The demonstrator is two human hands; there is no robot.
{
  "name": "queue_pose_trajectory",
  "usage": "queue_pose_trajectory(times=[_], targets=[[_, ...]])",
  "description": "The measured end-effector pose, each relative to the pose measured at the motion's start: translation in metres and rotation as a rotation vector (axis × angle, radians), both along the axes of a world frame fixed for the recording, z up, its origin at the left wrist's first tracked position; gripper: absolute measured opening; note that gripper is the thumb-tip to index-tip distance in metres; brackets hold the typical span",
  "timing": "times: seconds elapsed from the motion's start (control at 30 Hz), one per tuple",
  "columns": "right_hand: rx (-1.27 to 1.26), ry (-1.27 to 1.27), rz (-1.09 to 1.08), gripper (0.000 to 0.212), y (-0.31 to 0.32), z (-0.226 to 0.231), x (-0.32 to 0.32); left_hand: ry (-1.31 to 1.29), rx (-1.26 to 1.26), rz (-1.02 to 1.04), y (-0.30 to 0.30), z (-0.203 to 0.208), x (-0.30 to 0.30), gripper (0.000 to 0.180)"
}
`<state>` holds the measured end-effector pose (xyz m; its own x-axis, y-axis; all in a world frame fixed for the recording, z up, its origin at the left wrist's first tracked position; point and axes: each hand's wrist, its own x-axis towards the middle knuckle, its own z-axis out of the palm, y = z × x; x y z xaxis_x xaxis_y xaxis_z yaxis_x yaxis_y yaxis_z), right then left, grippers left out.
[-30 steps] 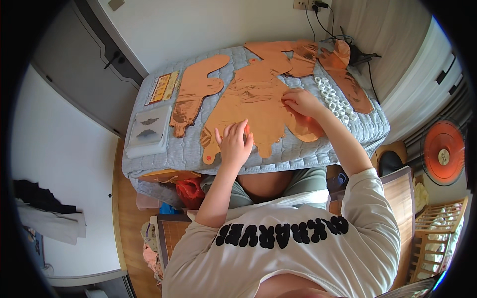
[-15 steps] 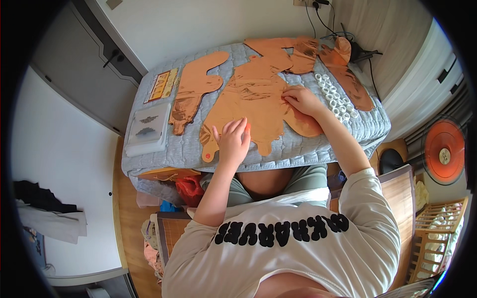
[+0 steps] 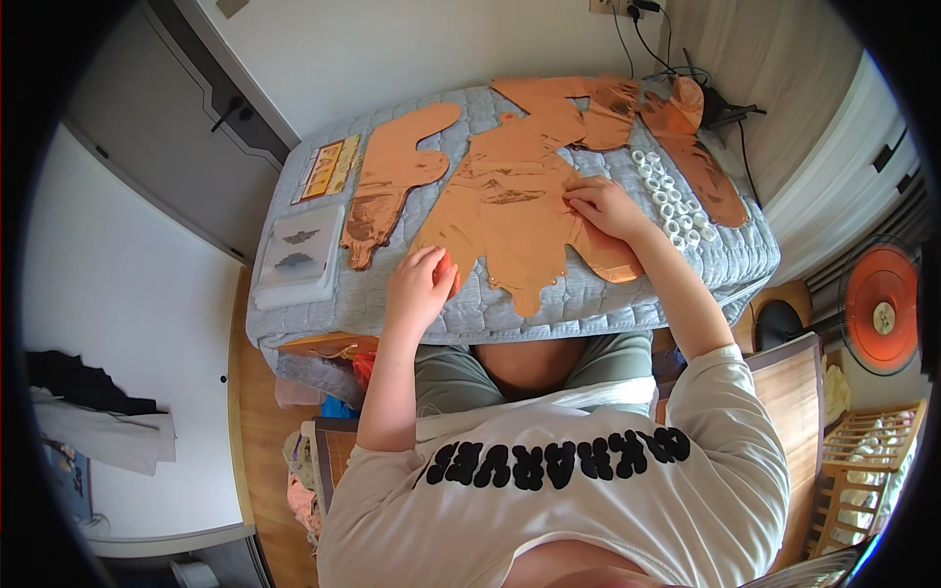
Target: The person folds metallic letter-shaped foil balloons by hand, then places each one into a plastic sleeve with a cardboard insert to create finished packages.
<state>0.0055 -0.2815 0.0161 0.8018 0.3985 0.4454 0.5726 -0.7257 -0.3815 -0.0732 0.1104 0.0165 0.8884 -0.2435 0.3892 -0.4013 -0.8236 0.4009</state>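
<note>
Flat on the bed lies a large copper-coloured foil balloon (image 3: 524,240), uninflated and creased across its middle. My right hand (image 3: 606,208) is closed at its right side, thumb and fingertips pinching the foil by a lobe. At the lower left lobe my left hand (image 3: 417,289) has its fingers curled over the foil edge; the lobe's tip is hidden under it. An orange-red patch shows beside that hand's fingers, and I cannot tell what it is. Another flat copper foil balloon (image 3: 387,167) lies to the left.
More copper foil pieces (image 3: 549,98) lie at the back, with a long one (image 3: 701,167) at far right. Rows of small white rings (image 3: 668,211) sit right of my hand. A clear flat pack (image 3: 294,260) and a printed card (image 3: 328,169) lie left. An orange fan (image 3: 880,316) stands right.
My left hand has moved left and slightly down, its fingers curling from spread onto the lower left lobe. The right hand stays at the same spot on the foil. The view has shifted slightly.
</note>
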Motion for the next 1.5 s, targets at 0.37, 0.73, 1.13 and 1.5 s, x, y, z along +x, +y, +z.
queue_pose_trajectory(times=[0.37,0.73,1.13,1.5], targets=[[0.000,0.034,-0.024,0.024,-0.002,0.004,-0.003,0.180,0.036,-0.354,-0.024,0.046,0.141,0.054],[0.050,0.072,-0.025,0.022,-0.003,0.003,-0.007,0.260,0.187,-0.392,-0.047,0.001,0.187,0.092],[0.044,0.070,-0.034,0.022,-0.001,0.006,-0.003,0.222,0.385,-0.403,-0.047,0.001,0.188,0.095],[0.031,0.095,-0.026,0.025,-0.002,0.007,-0.004,0.244,0.349,-0.404,-0.045,0.006,0.189,0.093]])
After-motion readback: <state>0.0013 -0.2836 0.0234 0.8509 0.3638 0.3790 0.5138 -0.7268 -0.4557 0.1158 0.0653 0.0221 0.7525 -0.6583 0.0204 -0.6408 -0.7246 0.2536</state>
